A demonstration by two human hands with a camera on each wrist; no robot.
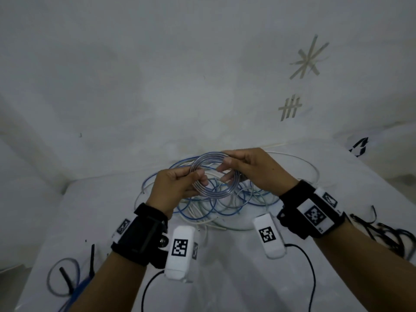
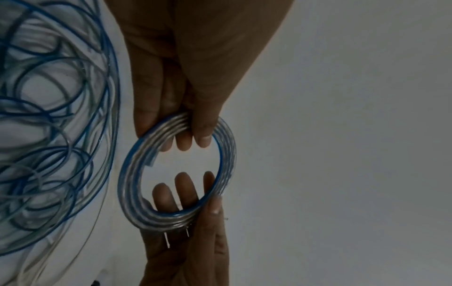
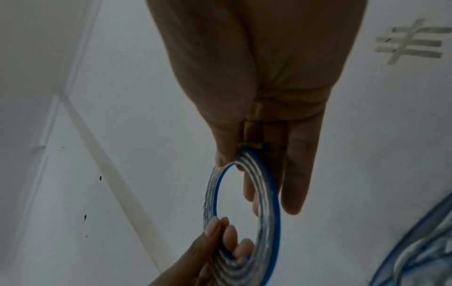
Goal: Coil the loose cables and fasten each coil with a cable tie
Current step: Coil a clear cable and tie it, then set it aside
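Cable coil (image 1: 213, 174), clear with a blue stripe, was held up between both hands above the tangled loose cables (image 1: 225, 203) on the white table (image 1: 225, 278). Its near left side was pinched by the left hand (image 1: 177, 188), thumb over fingers; its far right side was clamped by the right hand (image 1: 254, 170). Black cable ties (image 1: 387, 233) were lying to the right.
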